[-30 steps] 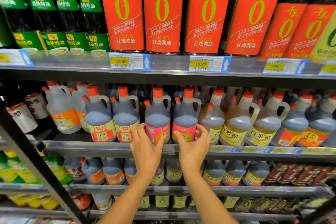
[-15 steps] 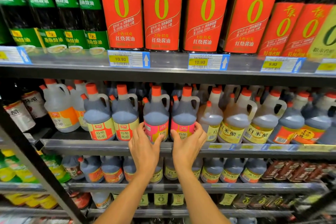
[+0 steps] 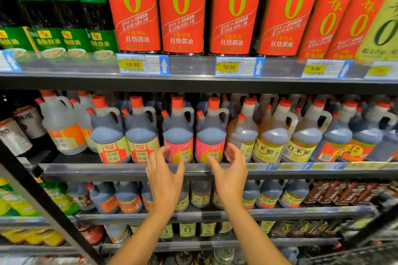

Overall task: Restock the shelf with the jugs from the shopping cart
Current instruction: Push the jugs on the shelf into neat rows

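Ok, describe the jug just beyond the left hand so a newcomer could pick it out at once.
Find the middle shelf, under the row of tall red-labelled bottles. In its front row of orange-capped dark jugs, two carry pink labels; take the left pink-labelled jug, just beyond the open left hand. The jugs to its left have yellow-and-red labels, and its pink twin stands to its right, by the right hand.

"10.90" on two shelf price tags

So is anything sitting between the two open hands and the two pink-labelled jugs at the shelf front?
Nothing visible does. The left hand and right hand hang open just in front of the two pink-labelled jugs, which stand at the edge of the middle shelf. Only the low shelf lip lies below them.
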Available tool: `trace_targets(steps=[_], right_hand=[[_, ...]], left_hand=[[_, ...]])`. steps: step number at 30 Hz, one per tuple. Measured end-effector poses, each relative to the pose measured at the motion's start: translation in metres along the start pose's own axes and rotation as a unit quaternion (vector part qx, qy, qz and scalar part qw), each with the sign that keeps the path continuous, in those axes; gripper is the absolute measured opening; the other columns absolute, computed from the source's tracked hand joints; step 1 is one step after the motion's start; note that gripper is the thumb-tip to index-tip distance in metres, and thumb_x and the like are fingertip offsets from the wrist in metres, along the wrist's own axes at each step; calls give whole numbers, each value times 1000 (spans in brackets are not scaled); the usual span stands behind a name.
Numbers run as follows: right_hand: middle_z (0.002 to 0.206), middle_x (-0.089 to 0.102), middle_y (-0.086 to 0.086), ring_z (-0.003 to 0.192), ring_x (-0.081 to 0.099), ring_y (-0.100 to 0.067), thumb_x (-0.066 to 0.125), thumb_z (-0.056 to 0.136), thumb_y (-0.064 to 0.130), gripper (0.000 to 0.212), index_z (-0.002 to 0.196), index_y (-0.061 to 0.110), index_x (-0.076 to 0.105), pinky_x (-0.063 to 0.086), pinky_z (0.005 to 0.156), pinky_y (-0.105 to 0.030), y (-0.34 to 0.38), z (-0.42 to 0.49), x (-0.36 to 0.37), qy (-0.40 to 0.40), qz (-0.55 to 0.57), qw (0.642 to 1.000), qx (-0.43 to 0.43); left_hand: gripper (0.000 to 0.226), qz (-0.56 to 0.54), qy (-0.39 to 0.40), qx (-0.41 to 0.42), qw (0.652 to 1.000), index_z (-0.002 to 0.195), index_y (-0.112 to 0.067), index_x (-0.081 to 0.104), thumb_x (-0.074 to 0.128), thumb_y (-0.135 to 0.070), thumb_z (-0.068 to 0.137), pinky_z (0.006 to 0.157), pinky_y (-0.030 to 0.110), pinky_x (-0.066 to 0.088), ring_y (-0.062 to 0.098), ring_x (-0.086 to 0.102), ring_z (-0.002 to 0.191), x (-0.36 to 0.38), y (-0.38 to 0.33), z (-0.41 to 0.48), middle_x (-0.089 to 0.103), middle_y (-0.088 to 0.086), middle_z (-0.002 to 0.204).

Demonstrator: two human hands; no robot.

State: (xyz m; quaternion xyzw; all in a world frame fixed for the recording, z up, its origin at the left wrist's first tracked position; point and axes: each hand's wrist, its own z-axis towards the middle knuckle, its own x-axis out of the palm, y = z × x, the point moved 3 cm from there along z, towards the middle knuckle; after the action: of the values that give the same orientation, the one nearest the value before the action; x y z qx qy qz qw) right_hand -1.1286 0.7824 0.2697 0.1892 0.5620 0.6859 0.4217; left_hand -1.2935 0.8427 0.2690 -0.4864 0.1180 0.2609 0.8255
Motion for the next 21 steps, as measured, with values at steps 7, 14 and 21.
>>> trace_targets(steps=[7,14,21], right_hand=[[114,56,0,105,56,-17,86,79,32,58,126,18,55,51,97,-38,-27,23,-79,-111,15,993,21],[122,50,-2,115,54,-21,89,75,37,76,134,13,47,51,98,-41,-46,60,-114,-114,-10,993,36],[128,52,-3,120,51,-23,91,71,39,81,134,13,47,51,98,-48,-56,76,-113,-101,-59,993,-8]], left_hand=[[33,-95,109,74,987,111,-22,57,77,-27,85,87,27,48,6,55,100,41,-60,-37,52,-11,103],[62,-7,47,-9,999,120,-15,51,82,-44,75,89,46,49,25,55,106,105,-110,-48,55,-1,110],[75,70,-21,-54,996,131,-15,46,79,-52,75,98,47,39,25,50,124,142,-127,-63,55,3,128]])
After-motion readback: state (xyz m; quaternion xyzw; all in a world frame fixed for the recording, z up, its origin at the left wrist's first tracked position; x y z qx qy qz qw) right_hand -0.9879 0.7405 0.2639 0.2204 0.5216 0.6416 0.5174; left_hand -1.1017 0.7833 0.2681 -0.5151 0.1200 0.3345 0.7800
